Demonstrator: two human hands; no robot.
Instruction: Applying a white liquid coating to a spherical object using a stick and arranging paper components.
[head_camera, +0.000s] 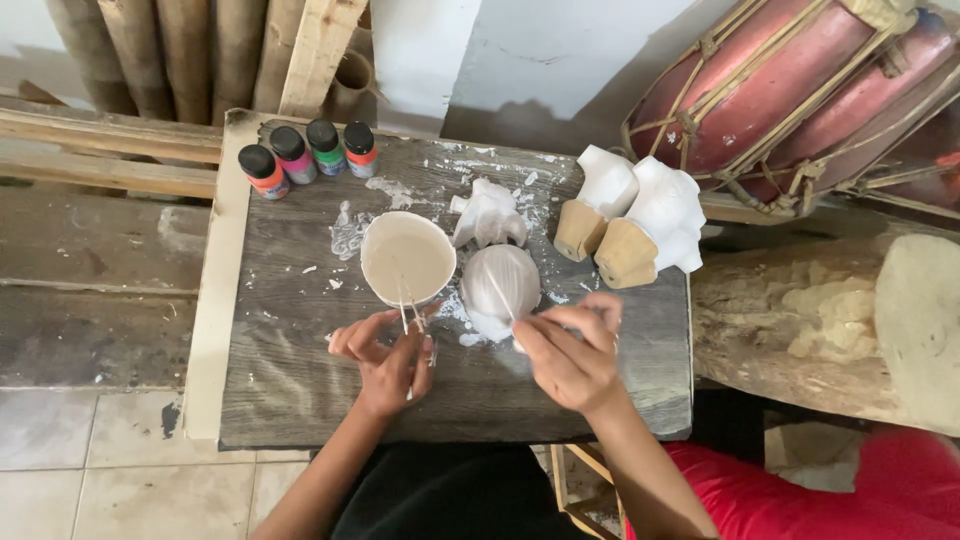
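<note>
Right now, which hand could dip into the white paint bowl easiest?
Probably the left hand: it holds thin sticks right at the bowl rim. The right hand is busy at the round white piece.

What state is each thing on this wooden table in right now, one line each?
Bowl: upright, filled with white paint.
Four paint bottles: upright, capped.
Round carving: coated white, under the right hand.
Left hand: holding thin sticks at the bowl.
Two white carvings: lying tipped, bare wooden bases showing.
</note>
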